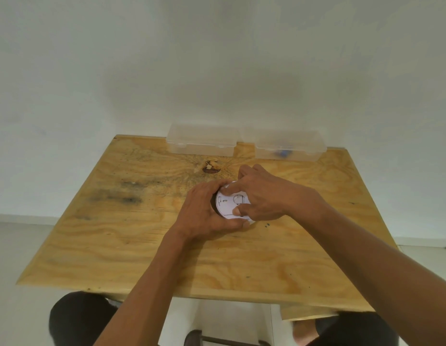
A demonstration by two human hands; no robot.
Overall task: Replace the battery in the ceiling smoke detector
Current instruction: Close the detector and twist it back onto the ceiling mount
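A round white smoke detector point(228, 204) lies on the plywood table point(117, 233), a little right of the middle. My left hand point(207, 212) curls round its left rim, thumb along the near edge. My right hand point(260, 194) grips it from the right, with the index finger on the far top and the thumb on its face. Much of the detector is hidden by my fingers. No battery shows at the detector.
Two clear plastic boxes stand against the wall at the table's far edge: a left box point(202, 141) and a right box point(289, 147) with something small and blue inside. A dark knot point(211, 168) marks the wood. My knees show below the near edge.
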